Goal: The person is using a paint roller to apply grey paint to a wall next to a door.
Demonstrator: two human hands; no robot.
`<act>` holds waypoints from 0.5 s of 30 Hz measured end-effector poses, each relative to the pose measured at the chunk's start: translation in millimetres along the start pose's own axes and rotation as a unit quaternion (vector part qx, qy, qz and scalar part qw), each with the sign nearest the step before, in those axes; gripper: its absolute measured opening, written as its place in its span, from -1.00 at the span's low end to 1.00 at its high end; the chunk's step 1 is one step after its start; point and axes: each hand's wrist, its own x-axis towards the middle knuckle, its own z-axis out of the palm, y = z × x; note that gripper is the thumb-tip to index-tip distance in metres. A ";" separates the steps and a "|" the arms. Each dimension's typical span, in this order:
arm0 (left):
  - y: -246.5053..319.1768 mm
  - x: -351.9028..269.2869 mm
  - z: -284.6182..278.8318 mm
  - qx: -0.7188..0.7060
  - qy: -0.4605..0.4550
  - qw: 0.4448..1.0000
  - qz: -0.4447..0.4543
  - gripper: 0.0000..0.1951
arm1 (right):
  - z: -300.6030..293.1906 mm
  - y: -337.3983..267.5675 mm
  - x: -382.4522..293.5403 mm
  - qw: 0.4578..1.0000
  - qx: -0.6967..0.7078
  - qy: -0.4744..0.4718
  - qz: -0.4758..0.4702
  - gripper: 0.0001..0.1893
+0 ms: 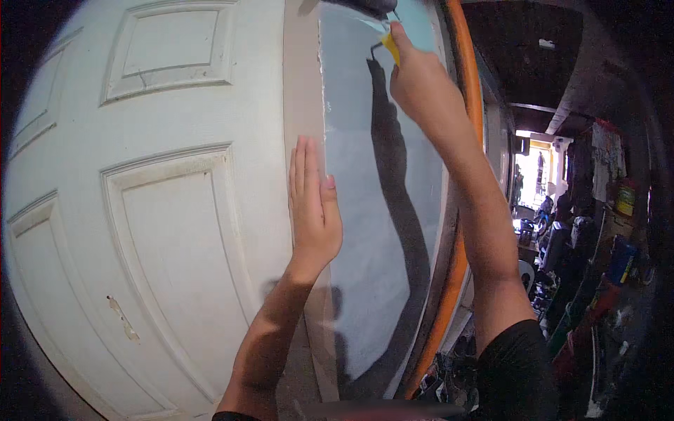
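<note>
My right hand (424, 79) is raised high, closed around the yellow handle (390, 50) of what looks like a small paint roller. Its head is hard to make out among the dark shapes at the top edge. Behind it stands a narrow pale blue-grey wall panel (353, 173), with a brighter aqua patch (421, 23) near the top right. My left hand (316, 205) lies flat with fingers straight over the beige door-frame strip (303, 89), holding nothing. The thumb reaches the panel's ragged, paint-flecked left edge. A long arm shadow falls down the panel.
A white panelled door (258, 116) fills the left, with a chipped spot (124, 321) low down. An orange vertical trim (453, 294) borders the panel at right. Beyond it, a dim cluttered passage holds a white chair (526, 273), hanging cloth (608, 158) and a bright opening (539, 168).
</note>
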 end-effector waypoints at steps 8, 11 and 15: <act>4.2 1.4 -4.5 -0.017 0.007 1.000 -0.014 -0.44 | -2.6 13.7 36.9 0.969 0.151 0.098 -0.169 -0.47; 2.0 -0.1 -1.6 -0.016 0.007 1.000 -0.017 -0.44 | 13.2 3.3 12.1 0.974 0.147 0.114 -0.133 -0.38; -0.9 -0.1 -3.1 -0.010 0.008 1.000 -0.014 -0.44 | 16.2 -24.6 -23.9 0.997 0.060 -0.004 0.055 -0.29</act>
